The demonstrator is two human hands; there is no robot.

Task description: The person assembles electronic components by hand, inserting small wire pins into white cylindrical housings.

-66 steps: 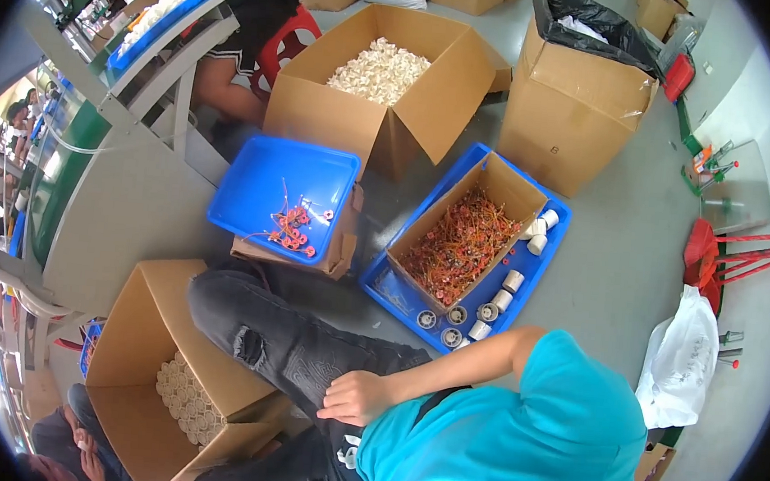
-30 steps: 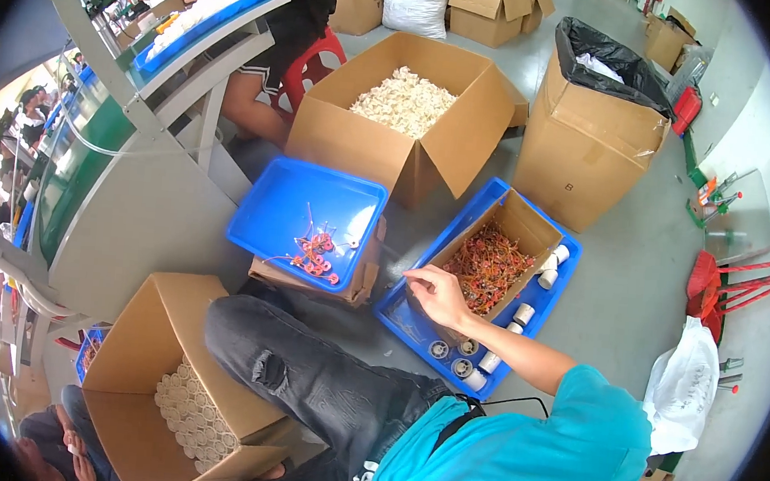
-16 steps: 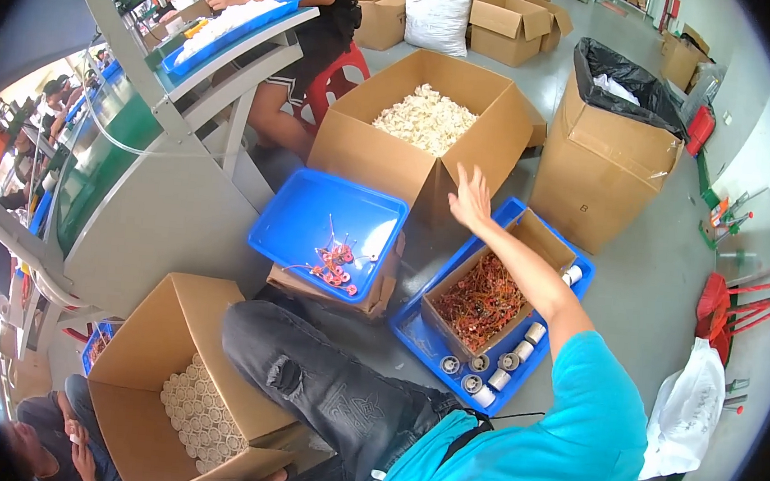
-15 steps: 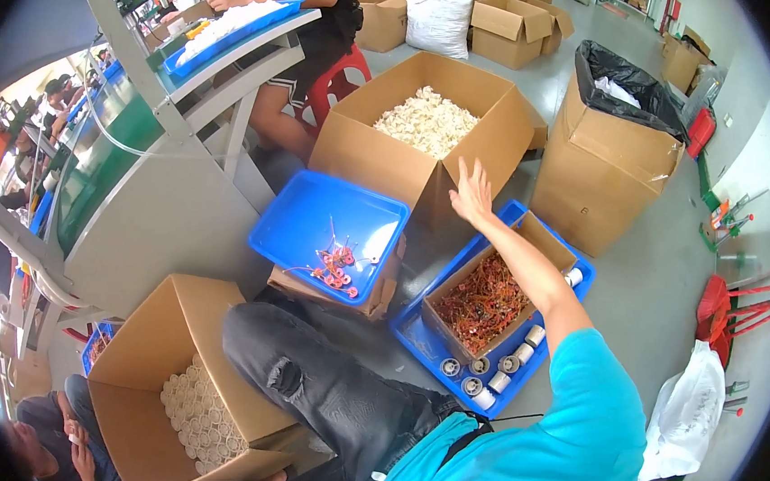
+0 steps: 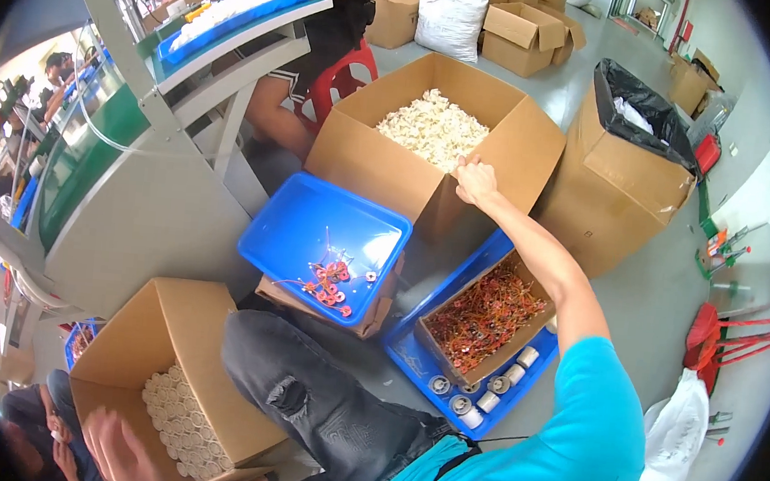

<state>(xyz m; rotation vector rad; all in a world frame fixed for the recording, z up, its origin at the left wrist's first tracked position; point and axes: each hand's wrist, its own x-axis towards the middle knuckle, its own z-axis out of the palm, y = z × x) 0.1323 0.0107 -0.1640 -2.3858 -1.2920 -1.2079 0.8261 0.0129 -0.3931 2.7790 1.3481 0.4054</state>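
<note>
My right hand (image 5: 476,181) reaches forward, its fingers curled over the near corner of a large open cardboard box (image 5: 377,166). Inside that box lies a heap of small cream-white parts (image 5: 434,129). At the lower left my left hand (image 5: 118,453), smeared by motion, shows with fingers stretched out and nothing visible in it. It is over the edge of another open cardboard box (image 5: 189,316), which holds rows of round whitish pieces (image 5: 185,419). Under my right forearm sits a smaller carton (image 5: 432,335) full of red-orange wired parts (image 5: 487,316).
A blue tray (image 5: 400,332) holds the carton and several white cylinders (image 5: 488,401). Another blue tray (image 5: 287,224), with a few red wired parts, rests on a carton. A black-lined box (image 5: 618,205) stands at right. Co-workers sit near the workbench (image 5: 162,196) and at lower left.
My right hand has gone from outstretched fingers to a grip on the box's near corner. My left hand has come into view at the lower left. The whole view has shifted slightly.
</note>
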